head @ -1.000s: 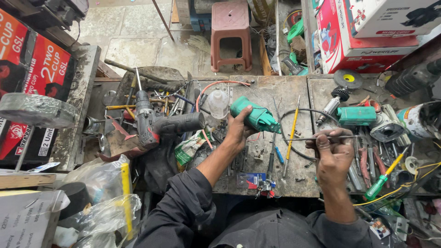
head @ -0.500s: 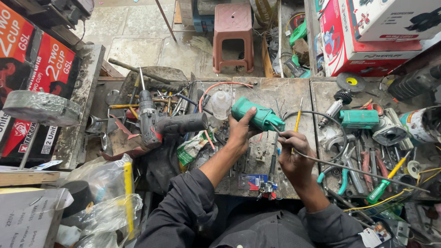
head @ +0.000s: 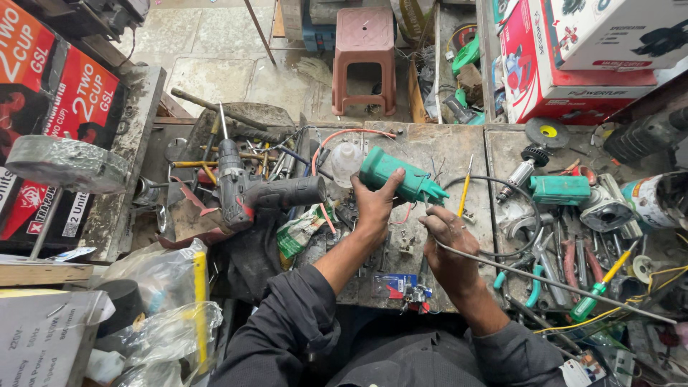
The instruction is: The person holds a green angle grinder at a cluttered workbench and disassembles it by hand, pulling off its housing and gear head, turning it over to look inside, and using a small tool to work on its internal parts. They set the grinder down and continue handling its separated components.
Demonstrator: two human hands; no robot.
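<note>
Left hand [head: 374, 203]: closed around the green tool housing [head: 396, 175], fingers wrapped over the near side, thumb up along the body.
Right hand [head: 448, 240]: pinched at the fingertips on a thin grey rod or cable [head: 559, 285]; tips set just below the narrow end of the housing; contact with the housing itself cannot be told.
Housing, place: raised above the workbench [head: 444, 150], up and left of the right hand, held at its middle by the left.
Housing, long axis: runs from upper left to lower right, slightly tilted; broad blunt end toward the upper left, narrow end pointing down and right at the right fingertips.
Wires: thin strands hanging from the narrow end, between the two hands.
Rod or cable: trails from the right hand toward the lower right, across the bench edge.
Left of left hand: dark cordless drill [head: 251, 192] lying on its side, handle toward the left hand, well apart.
Beyond right hand: yellow-handled screwdriver [head: 464, 192] lying just past the fingertips, long axis nearly straight away.
Right of right hand: second green tool body [head: 560, 189], apart; green-handled screwdriver [head: 600, 287] lower right, among loose pliers.
</note>
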